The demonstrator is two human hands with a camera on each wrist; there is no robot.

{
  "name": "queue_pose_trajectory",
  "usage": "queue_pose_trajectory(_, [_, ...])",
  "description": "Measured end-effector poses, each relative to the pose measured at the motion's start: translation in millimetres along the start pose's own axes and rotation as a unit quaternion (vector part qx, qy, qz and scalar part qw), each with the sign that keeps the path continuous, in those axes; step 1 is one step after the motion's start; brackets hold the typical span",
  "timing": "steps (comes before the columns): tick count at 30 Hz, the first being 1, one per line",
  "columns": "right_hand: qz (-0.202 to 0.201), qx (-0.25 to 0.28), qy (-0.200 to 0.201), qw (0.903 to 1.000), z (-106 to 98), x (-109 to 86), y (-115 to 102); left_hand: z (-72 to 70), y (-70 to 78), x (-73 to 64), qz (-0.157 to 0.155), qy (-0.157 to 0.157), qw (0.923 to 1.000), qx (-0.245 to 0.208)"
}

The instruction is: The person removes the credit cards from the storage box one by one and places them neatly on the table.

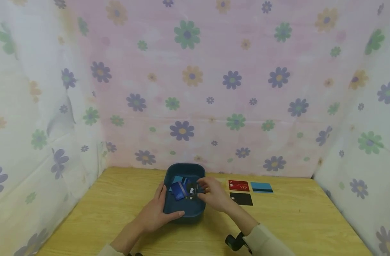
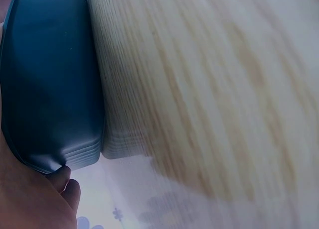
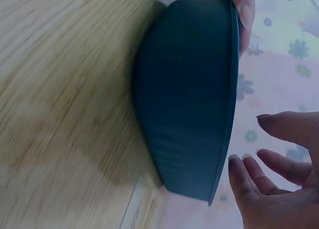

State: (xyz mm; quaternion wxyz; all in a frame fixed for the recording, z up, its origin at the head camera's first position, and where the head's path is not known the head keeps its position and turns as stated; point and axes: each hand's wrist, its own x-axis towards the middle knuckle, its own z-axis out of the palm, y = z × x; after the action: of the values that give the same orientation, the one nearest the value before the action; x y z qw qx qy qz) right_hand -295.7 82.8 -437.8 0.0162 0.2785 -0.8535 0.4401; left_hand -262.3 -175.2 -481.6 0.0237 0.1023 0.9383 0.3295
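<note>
A dark teal plastic bin (image 1: 190, 209) stands on the table, with several cards inside. On top lie a blue card (image 1: 179, 191) with a pale stripe and a black VIP card (image 1: 192, 192). My left hand (image 1: 153, 209) grips the bin at its near left corner, thumb over the near rim and fingers along the left side. My right hand (image 1: 215, 195) hovers at the right rim, fingertips close to the black VIP card. In the right wrist view its thumb and fingers (image 3: 274, 167) are spread apart with nothing between them.
To the right of the bin, a red VIP card (image 1: 239, 185), a light blue card (image 1: 261, 187) with a dark stripe and a black card (image 1: 242, 199) lie on the wooden table (image 1: 294, 220). Flowered cloth (image 1: 207, 89) hangs around the table's back and sides.
</note>
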Motion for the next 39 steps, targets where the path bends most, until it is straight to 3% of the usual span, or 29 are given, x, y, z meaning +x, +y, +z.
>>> queue_pose_trajectory(10, [0.024,0.001,0.012,0.9996,32,18.6,-13,3.4,1.4,0.2,-0.003,0.006,1.0,0.007])
queue_pose_trajectory(20, [0.121,-0.003,0.035,0.992,64,38.6,-14,3.2,2.4,-0.5,0.003,-0.001,0.9999,0.014])
queue_pose_trajectory(32, [0.178,-0.081,0.067,0.9785,84,55.4,2,4.7,1.3,2.0,0.009,0.007,0.9995,0.029])
queue_pose_trajectory(39, [0.195,-0.132,0.057,0.9703,92,61.5,4,1.0,-1.3,1.0,0.008,0.003,0.9997,0.024])
